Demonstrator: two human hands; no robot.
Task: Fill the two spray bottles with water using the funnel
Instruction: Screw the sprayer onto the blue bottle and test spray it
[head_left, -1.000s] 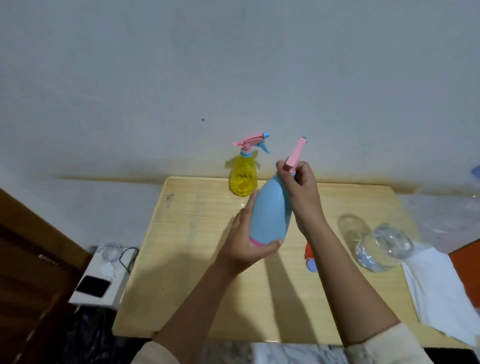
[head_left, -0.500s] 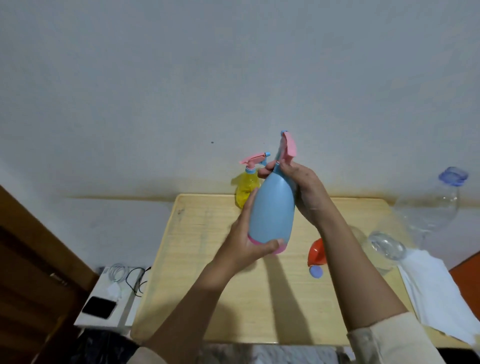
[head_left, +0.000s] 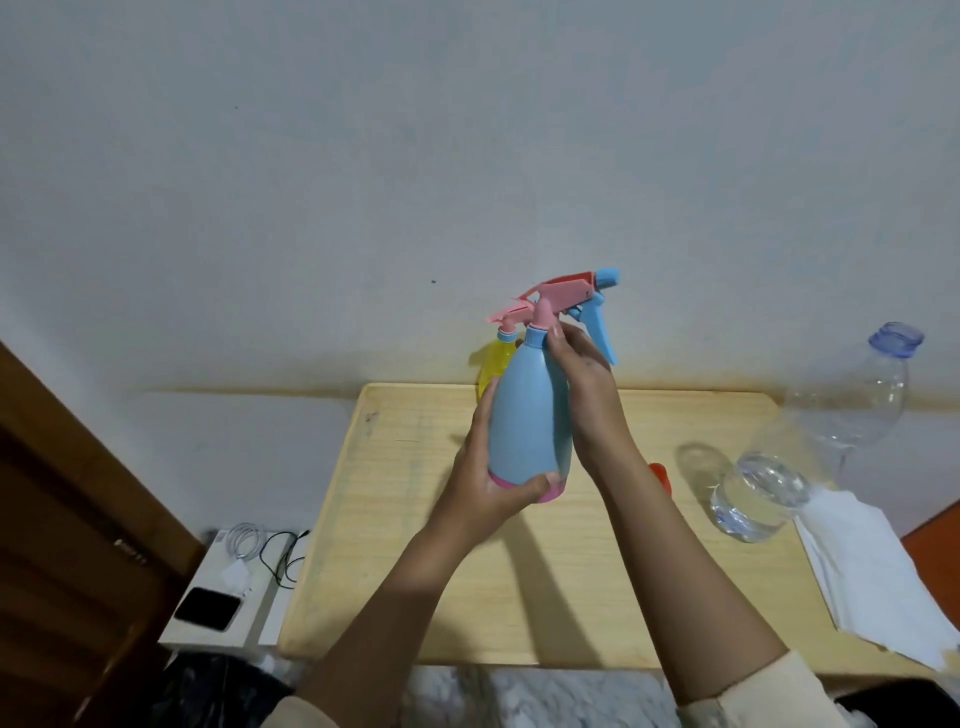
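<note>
Left hand (head_left: 485, 480) cupped round the pink base of the blue spray bottle (head_left: 527, 415), held upright above the wooden table (head_left: 395, 561); right hand (head_left: 584, 387) closed at its neck under the pink trigger head (head_left: 563, 293), whose nozzle now points right rather than edge-on. Clear water bottle (head_left: 810, 447), uncapped, water pooled at its lower end, lies at right beside a white cloth (head_left: 872, 566). Yellow spray bottle (head_left: 496, 364) mostly hidden behind the blue one; contents unclear. Orange funnel (head_left: 660, 475) only a sliver behind the right forearm.
</note>
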